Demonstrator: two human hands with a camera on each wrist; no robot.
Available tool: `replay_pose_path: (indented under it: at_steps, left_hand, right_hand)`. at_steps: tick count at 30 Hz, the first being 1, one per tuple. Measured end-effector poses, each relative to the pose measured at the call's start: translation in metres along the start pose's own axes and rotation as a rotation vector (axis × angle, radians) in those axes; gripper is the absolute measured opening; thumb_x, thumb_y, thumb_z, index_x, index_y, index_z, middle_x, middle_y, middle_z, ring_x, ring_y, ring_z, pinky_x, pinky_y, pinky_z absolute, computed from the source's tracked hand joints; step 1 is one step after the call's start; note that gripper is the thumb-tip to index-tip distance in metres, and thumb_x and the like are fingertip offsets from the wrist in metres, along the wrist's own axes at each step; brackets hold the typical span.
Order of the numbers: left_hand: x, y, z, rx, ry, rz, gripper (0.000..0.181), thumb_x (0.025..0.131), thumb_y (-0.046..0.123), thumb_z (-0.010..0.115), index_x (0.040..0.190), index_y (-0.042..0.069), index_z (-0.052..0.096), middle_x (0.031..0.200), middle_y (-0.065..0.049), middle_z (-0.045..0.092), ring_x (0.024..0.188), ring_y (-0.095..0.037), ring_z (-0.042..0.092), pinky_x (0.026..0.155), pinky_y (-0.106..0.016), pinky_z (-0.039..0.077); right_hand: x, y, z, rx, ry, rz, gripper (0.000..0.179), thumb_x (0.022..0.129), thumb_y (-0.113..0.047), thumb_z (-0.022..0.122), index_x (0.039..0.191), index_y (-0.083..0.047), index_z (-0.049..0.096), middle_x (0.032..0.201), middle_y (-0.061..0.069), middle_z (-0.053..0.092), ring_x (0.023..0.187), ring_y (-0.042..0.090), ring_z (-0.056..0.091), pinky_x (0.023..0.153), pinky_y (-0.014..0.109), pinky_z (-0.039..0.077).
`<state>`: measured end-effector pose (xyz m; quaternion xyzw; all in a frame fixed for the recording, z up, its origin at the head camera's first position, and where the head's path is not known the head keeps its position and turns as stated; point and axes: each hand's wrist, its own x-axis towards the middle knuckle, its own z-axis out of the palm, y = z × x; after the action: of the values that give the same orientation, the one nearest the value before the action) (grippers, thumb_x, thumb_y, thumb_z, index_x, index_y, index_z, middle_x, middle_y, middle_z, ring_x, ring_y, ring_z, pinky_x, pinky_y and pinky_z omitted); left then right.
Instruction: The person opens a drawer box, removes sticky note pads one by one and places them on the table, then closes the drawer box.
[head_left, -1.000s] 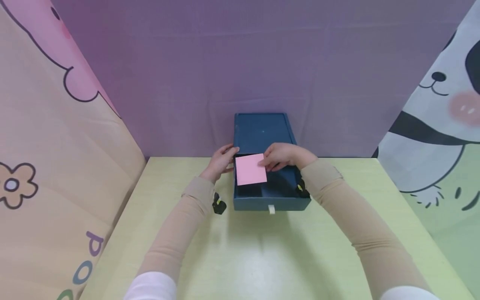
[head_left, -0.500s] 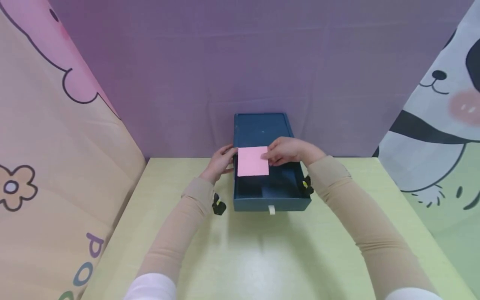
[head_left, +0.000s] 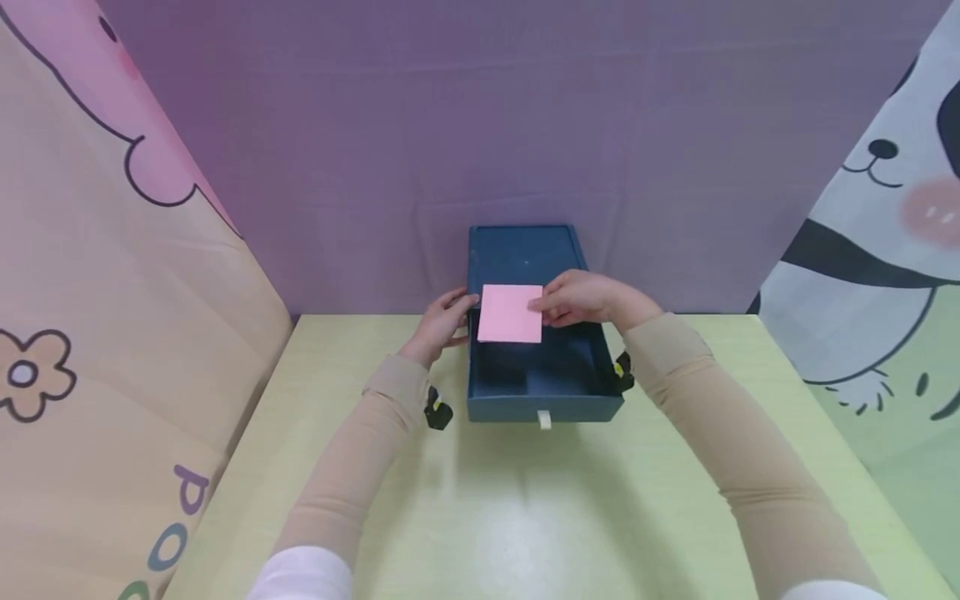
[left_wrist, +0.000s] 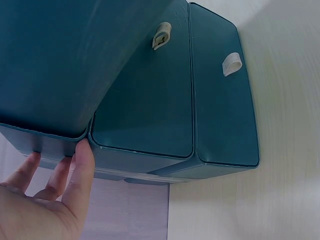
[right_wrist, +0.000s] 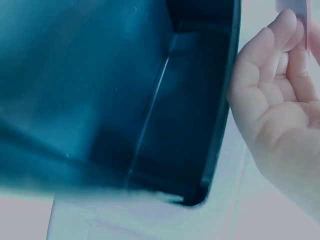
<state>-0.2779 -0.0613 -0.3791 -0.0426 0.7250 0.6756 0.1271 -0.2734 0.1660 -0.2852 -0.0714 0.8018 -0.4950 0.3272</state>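
Note:
A dark blue drawer unit (head_left: 521,250) stands against the back wall, its top drawer (head_left: 502,408) pulled out. My left hand (head_left: 438,323) rests against the unit's left side. In the left wrist view its thumb (left_wrist: 80,180) and fingers touch the unit beside the drawer edge, fairly straight. Above the rear of the drawer my right hand (head_left: 581,298) pinches a pink square sticky note (head_left: 510,315) by its right edge. The right wrist view shows the curled right hand (right_wrist: 280,100) beyond the drawer wall (right_wrist: 227,100), with only a thin strip of the note visible.
Two more shut drawers, a middle one (left_wrist: 150,110) and an end one (left_wrist: 225,110), carry pale pull tabs. The unit stands on a light wooden table (head_left: 517,500). A purple cloth (head_left: 375,167) hangs behind, with cartoon-printed cloths at both sides.
My right hand has lifted the pink sticky note up and back, slightly rightward, out from over the drawer's front part, and straightened it. My left hand has stayed in place.

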Motion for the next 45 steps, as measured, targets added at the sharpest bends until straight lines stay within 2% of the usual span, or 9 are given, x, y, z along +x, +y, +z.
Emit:
replay_pose_path:
  at_steps: [9, 19, 26, 33, 37, 45]
  left_hand:
    - [0.001, -0.001, -0.001, -0.001, 0.011, -0.004, 0.061, 0.092, 0.039, 0.057, 0.146, 0.017, 0.037, 0.145, -0.010, 0.043, 0.125, -0.034, 0.048, 0.095, -0.048, 0.048]
    - [0.001, 0.000, 0.000, 0.023, 0.018, -0.011, 0.062, 0.092, 0.041, 0.057, 0.146, 0.018, 0.037, 0.145, -0.010, 0.043, 0.125, -0.034, 0.048, 0.095, -0.047, 0.049]
    - [0.000, -0.001, -0.001, 0.010, 0.013, 0.003, 0.060, 0.092, 0.039, 0.057, 0.145, 0.017, 0.038, 0.145, -0.010, 0.043, 0.124, -0.034, 0.048, 0.095, -0.047, 0.049]
    - [-0.001, -0.001, -0.001, 0.001, 0.006, 0.017, 0.060, 0.093, 0.039, 0.057, 0.145, 0.017, 0.038, 0.144, -0.010, 0.044, 0.122, -0.033, 0.048, 0.095, -0.047, 0.048]
    - [-0.002, -0.001, -0.001, -0.003, -0.003, 0.025, 0.060, 0.093, 0.038, 0.056, 0.146, 0.016, 0.037, 0.145, -0.010, 0.042, 0.124, -0.034, 0.047, 0.096, -0.047, 0.048]
    - [-0.004, 0.001, -0.001, 0.002, 0.000, 0.011, 0.059, 0.093, 0.039, 0.056, 0.145, 0.018, 0.038, 0.146, -0.009, 0.041, 0.125, -0.034, 0.047, 0.095, -0.046, 0.048]
  right_hand:
    - [-0.010, 0.004, -0.011, 0.005, 0.002, -0.027, 0.026, 0.096, -0.015, 0.055, 0.072, -0.012, 0.064, 0.078, -0.001, 0.061, 0.075, 0.015, 0.057, 0.080, 0.027, 0.052]
    - [-0.018, 0.020, -0.022, 0.021, -0.002, -0.049, 0.022, 0.097, -0.017, 0.054, 0.079, -0.012, 0.067, 0.083, -0.002, 0.064, 0.076, 0.015, 0.056, 0.076, 0.023, 0.051]
    - [-0.020, 0.031, -0.026, 0.049, -0.009, -0.052, 0.020, 0.096, -0.019, 0.056, 0.081, -0.013, 0.068, 0.083, -0.003, 0.065, 0.077, 0.016, 0.056, 0.076, 0.023, 0.051]
    - [-0.026, 0.039, -0.026, 0.041, 0.022, -0.044, 0.016, 0.094, -0.020, 0.059, 0.086, -0.013, 0.071, 0.088, -0.003, 0.066, 0.083, 0.019, 0.057, 0.079, 0.022, 0.051]
    - [-0.027, 0.044, -0.029, 0.047, 0.003, -0.063, 0.016, 0.095, -0.020, 0.057, 0.089, -0.012, 0.069, 0.089, -0.003, 0.066, 0.083, 0.016, 0.059, 0.080, 0.023, 0.051]
    - [-0.033, 0.050, -0.040, 0.072, 0.014, -0.086, 0.016, 0.097, -0.021, 0.055, 0.092, -0.014, 0.067, 0.088, -0.004, 0.064, 0.083, 0.016, 0.057, 0.080, 0.024, 0.049]
